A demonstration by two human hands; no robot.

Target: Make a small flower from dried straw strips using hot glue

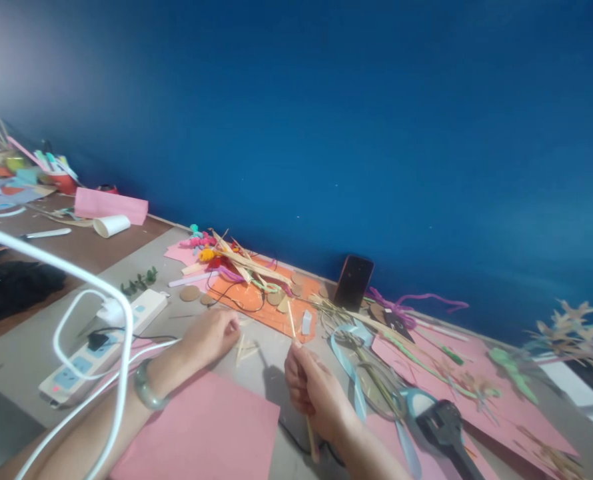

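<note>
My right hand (314, 392) is closed round a thin wooden stick (292, 320) that runs up past my fingers and out below my wrist. My left hand (211, 335), with a pale green bangle (146, 388) on the wrist, rests on the grey table with its fingers curled near some small cut straw pieces (246, 349). What its fingertips hold, if anything, is hidden. A pink paper sheet (201, 433) lies under my forearms.
An orange sheet (256, 300) carries straw, pipe cleaners and cardboard discs. A dark phone (354, 282) leans on the blue wall. A white power strip (101, 343) with cables lies left. A glue gun (444, 427), blue ribbon and pink sheets lie right. A paper cup (110, 225) lies far left.
</note>
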